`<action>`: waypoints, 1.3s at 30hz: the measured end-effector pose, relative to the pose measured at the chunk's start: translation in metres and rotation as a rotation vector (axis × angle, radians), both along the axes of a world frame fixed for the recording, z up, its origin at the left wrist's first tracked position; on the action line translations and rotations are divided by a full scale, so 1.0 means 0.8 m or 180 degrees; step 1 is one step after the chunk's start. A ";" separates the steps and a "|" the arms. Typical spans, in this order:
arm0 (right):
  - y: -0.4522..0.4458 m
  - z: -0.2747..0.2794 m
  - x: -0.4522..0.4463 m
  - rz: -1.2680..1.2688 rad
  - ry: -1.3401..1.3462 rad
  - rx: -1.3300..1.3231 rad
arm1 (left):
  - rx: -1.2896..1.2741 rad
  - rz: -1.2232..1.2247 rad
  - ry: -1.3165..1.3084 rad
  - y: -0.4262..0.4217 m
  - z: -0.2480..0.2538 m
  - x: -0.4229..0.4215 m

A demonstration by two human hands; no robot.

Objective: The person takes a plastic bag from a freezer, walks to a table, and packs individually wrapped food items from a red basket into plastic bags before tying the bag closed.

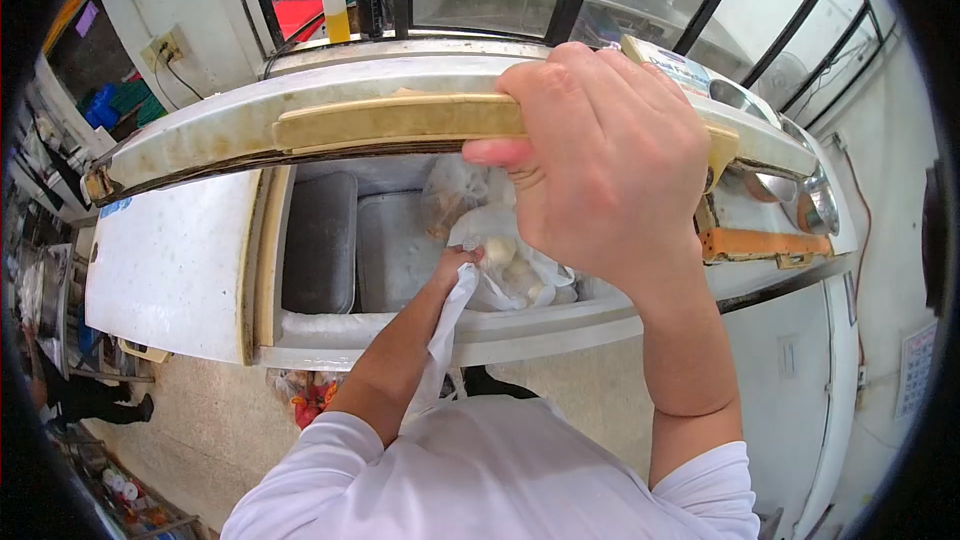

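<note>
A raised freezer lid (pixel 400 124) crosses the view, and my right hand (pixel 610 150) is wrapped round its yellowed handle edge. Below it, my left hand (pixel 463 258) reaches into the open chest freezer (pixel 330 328). Its fingers are closed at a clear plastic bag (pixel 520 280) holding pale round items. A strip of white plastic (pixel 445 330) hangs from that hand along the forearm. Behind the bag lies another clear bag (pixel 452 195) with brownish contents. Dark grey (pixel 320 240) and lighter grey (pixel 395 245) trays stand at the left inside the freezer.
A closed white lid (pixel 170 260) covers the left section. Metal bowls (pixel 815 202) and an orange bar (pixel 765 244) are at the right. A yellow-filled bottle (pixel 335 10) stands by the window. At the far left, a person's leg (pixel 110 405) shows near shelving.
</note>
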State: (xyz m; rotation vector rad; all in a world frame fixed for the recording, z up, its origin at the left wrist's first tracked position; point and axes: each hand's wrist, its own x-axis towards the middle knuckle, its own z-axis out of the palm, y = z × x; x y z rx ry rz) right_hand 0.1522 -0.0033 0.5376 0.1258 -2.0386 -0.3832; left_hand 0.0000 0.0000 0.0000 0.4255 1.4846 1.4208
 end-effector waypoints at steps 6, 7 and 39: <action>0.007 -0.003 -0.006 0.0002 0.0112 0.0038 | 0.0629 0.0027 -0.0749 0.008 -0.061 -0.013; 0.007 -0.002 -0.007 -0.0006 0.0124 0.0033 | 0.0586 0.0025 -0.0724 0.007 -0.060 -0.016; 0.011 0.009 -0.014 0.0105 0.0150 0.0130 | -0.1191 -0.1922 0.3603 -0.083 0.272 0.072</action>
